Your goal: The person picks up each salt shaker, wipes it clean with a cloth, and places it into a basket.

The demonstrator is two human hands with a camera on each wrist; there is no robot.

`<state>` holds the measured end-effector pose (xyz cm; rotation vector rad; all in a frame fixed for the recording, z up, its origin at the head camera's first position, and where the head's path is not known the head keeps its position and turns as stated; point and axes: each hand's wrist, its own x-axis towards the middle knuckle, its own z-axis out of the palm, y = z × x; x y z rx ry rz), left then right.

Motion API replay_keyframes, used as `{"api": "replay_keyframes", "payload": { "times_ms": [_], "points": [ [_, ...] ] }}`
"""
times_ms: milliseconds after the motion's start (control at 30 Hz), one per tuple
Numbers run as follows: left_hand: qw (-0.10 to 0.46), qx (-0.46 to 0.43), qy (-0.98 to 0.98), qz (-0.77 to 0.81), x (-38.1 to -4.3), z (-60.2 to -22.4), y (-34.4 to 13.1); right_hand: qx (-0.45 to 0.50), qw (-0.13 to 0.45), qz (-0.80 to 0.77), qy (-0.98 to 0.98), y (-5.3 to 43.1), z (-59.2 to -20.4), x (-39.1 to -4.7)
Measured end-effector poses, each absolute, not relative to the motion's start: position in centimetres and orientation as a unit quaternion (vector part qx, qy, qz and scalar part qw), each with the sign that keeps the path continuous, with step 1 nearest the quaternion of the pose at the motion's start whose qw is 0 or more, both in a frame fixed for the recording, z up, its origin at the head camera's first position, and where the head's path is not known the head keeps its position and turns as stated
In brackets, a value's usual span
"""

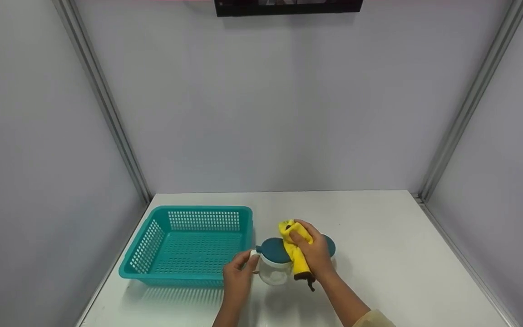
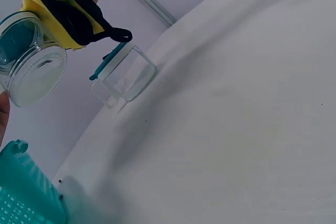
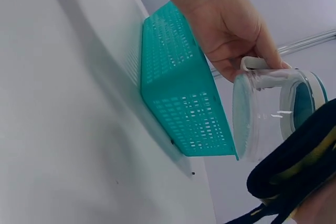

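Observation:
My left hand [image 1: 238, 278] pinches the white handle of a clear jar [image 1: 272, 274] with a dark teal lid [image 1: 273, 251]. In the wrist views this jar is off the table. A yellow cloth [image 1: 299, 265] with a dark hem and hanging loop is bunched in my right hand [image 1: 318, 255] and lies against the lid's right side. Behind that hand stands a second clear jar [image 2: 131, 73] with a teal lid [image 1: 330, 245] and a handle. The head view mostly hides it. Part of the first lid is covered by the cloth.
A teal plastic basket [image 1: 185, 278] with perforated walls stands on the left of the white table [image 1: 393, 254], beside my left hand. Grey panels [image 1: 261, 113] enclose the table at the back and sides. A dark device [image 1: 288, 9] hangs at the top.

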<state>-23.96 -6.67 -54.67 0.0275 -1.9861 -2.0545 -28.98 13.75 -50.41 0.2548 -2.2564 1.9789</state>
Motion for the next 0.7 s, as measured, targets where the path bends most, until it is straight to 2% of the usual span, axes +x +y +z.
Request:
{"api": "replay_keyframes", "payload": {
  "times_ms": [400, 700],
  "points": [
    [0.133, 0.034, -0.676, -0.724, -23.9, -54.4, -6.3, 0.006, 0.161, 0.682, -0.713, 12.1, -51.4, -27.6],
    [0.132, 0.047, -0.681, -0.719, -23.7, -53.9, -5.8, 0.020, 0.261, 0.672, -0.693, 10.8, -51.6, -26.7]
  ]
}}
